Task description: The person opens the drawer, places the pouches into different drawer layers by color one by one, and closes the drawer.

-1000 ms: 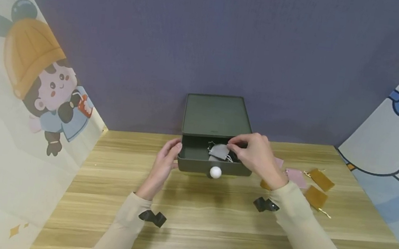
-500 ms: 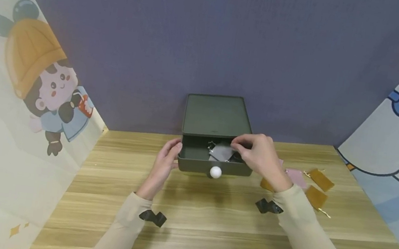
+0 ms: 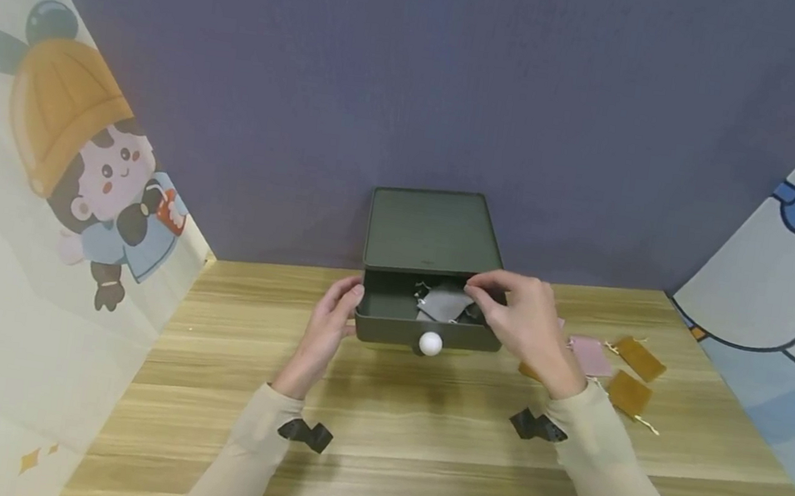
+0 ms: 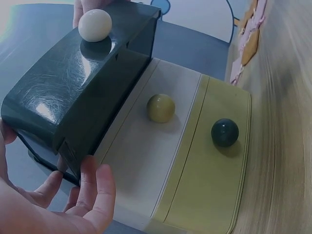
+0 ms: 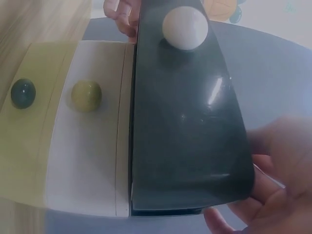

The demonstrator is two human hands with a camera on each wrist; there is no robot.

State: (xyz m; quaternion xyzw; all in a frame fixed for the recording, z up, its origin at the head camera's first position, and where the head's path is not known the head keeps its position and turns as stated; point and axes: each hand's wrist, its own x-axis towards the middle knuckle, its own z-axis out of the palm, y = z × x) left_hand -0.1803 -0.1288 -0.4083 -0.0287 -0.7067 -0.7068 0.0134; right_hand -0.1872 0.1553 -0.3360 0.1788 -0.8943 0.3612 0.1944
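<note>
A dark green top drawer (image 3: 394, 330) with a white round knob (image 3: 430, 344) is pulled out of a small cabinet (image 3: 435, 232). My left hand (image 3: 321, 330) grips the drawer's left side, thumb at the rim; in the left wrist view its fingers curl around the corner. Inside the drawer, toward the right, lies a grey drawstring pouch (image 3: 445, 303) over other grey and dark cloth. Thumb and forefinger of my right hand (image 3: 520, 319) pinch this pouch's upper right end. In the right wrist view the drawer front (image 5: 185, 126) hides those fingertips.
Below are a white drawer (image 4: 141, 146) with a yellow knob and a yellow drawer (image 4: 204, 180) with a dark green knob. Pink (image 3: 590, 355) and mustard-brown pouches (image 3: 641, 359) lie right of the cabinet on the wooden table (image 3: 405, 475). A blue-grey wall (image 3: 420, 75) stands behind.
My right hand has shifted slightly to the right, and the grey pouch has moved with its fingertips and spread out. My left hand and the drawer have stayed in place.
</note>
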